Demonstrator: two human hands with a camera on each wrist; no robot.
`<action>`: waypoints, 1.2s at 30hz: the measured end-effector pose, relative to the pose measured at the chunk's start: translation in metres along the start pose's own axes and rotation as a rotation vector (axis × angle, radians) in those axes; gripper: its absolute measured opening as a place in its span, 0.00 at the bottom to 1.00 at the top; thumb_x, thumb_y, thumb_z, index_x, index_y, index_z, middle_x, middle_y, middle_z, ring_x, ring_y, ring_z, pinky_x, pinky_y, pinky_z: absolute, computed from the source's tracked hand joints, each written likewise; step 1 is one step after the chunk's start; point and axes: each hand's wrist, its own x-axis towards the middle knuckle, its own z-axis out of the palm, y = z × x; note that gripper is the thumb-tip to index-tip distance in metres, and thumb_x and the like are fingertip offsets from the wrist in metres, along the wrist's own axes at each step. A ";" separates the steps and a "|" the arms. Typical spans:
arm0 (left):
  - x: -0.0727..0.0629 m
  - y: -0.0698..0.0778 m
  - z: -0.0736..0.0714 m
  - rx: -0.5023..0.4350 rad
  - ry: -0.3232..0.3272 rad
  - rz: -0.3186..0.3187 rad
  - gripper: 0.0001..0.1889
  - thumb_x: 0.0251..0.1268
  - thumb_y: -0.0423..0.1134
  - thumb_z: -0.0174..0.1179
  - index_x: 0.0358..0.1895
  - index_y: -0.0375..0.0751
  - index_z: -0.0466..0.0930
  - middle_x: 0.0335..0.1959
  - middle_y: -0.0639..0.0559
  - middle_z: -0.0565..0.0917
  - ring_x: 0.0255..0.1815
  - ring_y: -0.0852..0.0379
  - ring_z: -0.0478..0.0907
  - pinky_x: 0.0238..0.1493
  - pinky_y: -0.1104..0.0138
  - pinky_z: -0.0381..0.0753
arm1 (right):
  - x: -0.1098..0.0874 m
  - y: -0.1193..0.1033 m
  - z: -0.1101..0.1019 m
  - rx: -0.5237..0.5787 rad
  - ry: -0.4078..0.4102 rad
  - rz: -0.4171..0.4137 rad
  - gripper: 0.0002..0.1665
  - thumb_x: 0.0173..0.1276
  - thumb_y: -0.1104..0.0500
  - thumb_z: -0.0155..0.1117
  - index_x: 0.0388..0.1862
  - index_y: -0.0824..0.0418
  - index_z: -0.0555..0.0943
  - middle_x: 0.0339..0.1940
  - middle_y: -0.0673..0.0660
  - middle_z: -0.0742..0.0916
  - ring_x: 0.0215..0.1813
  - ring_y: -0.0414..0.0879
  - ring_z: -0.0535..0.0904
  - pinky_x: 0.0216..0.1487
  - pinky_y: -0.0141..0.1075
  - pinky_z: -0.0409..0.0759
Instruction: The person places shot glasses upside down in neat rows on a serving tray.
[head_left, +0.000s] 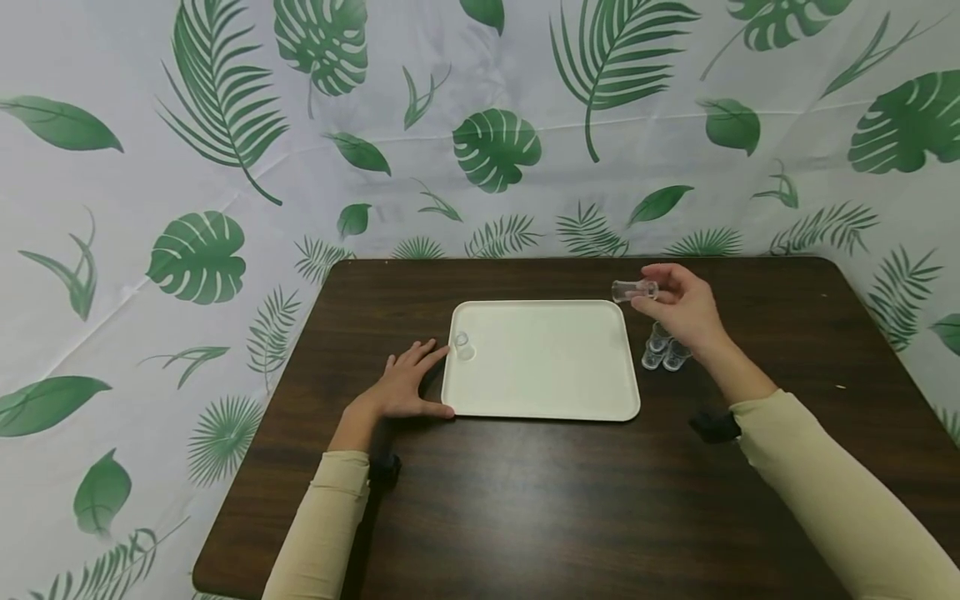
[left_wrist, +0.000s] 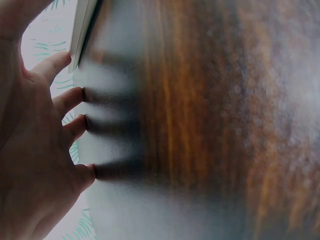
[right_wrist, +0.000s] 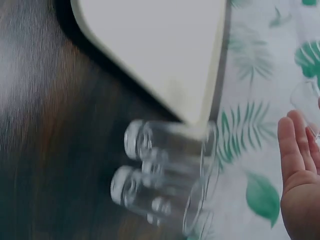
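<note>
A small clear shot glass [head_left: 628, 291] lies sideways in the fingers of my right hand [head_left: 686, 310], held above the table by the tray's far right corner. In the right wrist view part of that hand [right_wrist: 302, 185] shows at the right edge. My left hand [head_left: 402, 388] rests with spread fingers at the left side of the cream tray [head_left: 551, 362], thumb and index finger right at its rim. One clear shot glass [head_left: 463, 347] stands on the tray near its left edge. Several more shot glasses [right_wrist: 167, 145] stand grouped right of the tray, below my right hand.
The dark wooden table [head_left: 525, 500] extends around the tray on all sides. Behind it hangs a white cloth [head_left: 420, 192] printed with green leaves, close along the table's far and left edges.
</note>
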 end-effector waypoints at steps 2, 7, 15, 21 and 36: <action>0.001 0.000 0.001 0.002 0.002 0.002 0.59 0.44 0.71 0.68 0.80 0.58 0.49 0.80 0.45 0.47 0.79 0.40 0.39 0.68 0.33 0.38 | 0.002 0.000 0.011 -0.020 -0.042 -0.005 0.27 0.64 0.67 0.69 0.61 0.67 0.73 0.51 0.61 0.81 0.39 0.30 0.82 0.38 0.24 0.79; 0.002 -0.001 0.002 0.004 0.007 0.007 0.59 0.45 0.71 0.68 0.80 0.57 0.49 0.80 0.45 0.48 0.79 0.39 0.39 0.68 0.32 0.38 | 0.006 0.001 0.039 -0.021 -0.102 0.011 0.28 0.61 0.69 0.70 0.59 0.71 0.72 0.53 0.68 0.81 0.41 0.34 0.83 0.38 0.25 0.80; 0.001 0.001 0.001 -0.001 0.006 0.004 0.59 0.45 0.71 0.68 0.80 0.58 0.49 0.80 0.45 0.47 0.79 0.40 0.39 0.68 0.33 0.38 | 0.007 0.004 0.082 -0.086 -0.112 0.039 0.23 0.62 0.63 0.72 0.55 0.66 0.79 0.49 0.63 0.84 0.44 0.49 0.84 0.36 0.27 0.78; 0.001 0.000 0.002 -0.013 0.013 0.012 0.59 0.44 0.71 0.69 0.80 0.58 0.49 0.80 0.46 0.48 0.79 0.41 0.39 0.68 0.33 0.38 | 0.007 0.010 0.112 -0.103 -0.137 -0.001 0.24 0.64 0.63 0.70 0.59 0.66 0.79 0.51 0.61 0.84 0.45 0.53 0.83 0.36 0.33 0.78; 0.001 0.001 0.001 -0.009 0.011 0.010 0.58 0.45 0.71 0.69 0.80 0.57 0.49 0.80 0.45 0.48 0.79 0.40 0.39 0.68 0.32 0.39 | 0.002 0.010 0.178 -0.184 -0.176 -0.041 0.26 0.63 0.63 0.71 0.62 0.58 0.79 0.54 0.58 0.83 0.47 0.49 0.85 0.44 0.44 0.81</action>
